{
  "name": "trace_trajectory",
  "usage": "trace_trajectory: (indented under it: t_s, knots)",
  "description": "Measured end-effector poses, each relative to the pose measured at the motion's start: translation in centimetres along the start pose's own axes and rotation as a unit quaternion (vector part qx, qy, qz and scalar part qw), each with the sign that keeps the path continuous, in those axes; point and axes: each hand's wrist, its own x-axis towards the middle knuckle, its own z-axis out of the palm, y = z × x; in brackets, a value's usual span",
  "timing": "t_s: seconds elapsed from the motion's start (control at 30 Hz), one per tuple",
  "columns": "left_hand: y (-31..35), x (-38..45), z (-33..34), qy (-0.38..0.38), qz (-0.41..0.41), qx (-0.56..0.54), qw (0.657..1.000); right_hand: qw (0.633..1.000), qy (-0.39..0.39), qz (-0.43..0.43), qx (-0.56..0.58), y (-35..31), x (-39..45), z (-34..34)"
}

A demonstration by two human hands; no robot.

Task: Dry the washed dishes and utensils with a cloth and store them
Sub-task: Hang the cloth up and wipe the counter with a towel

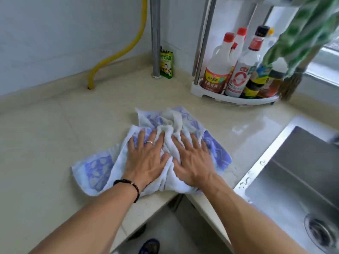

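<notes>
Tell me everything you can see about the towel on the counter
The towel is white terry-looking cloth with blue-purple patterned bands, crumpled and bunched in the middle rather than spread flat. It lies on the beige countertop at the inner corner of the counter, its near edge hanging slightly over the front. The left hand and right hand both press flat on it, fingers spread, side by side. A wet patch shines on the counter just to its right, toward the steel sink. Whether anything is wrapped inside cannot be told.

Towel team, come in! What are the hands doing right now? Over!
Left hand and right hand flat, pressing the towel on the counter. No dishes in view. Water patch by the sink.
</notes>
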Motion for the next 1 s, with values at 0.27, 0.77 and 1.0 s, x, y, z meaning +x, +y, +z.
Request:
trace_trajectory:
  t_s: [0.27,0.77,1.0]
  knots:
    - [-1.0,7.9,0.1,0.031,-0.007,-0.030,0.999,0.999,0.032,-0.017,-0.009,3.6,8.2,-0.4]
    - [6.8,6.5,0.0,-0.008,0.043,-0.024,0.999,0.998,0.047,0.027,0.021,8.9,1.8,-1.0]
    - [19.3,9.4,0.8,-0.002,0.121,-0.006,0.993,0.987,0.066,0.144,-0.005,19.2,-3.8,-2.3]
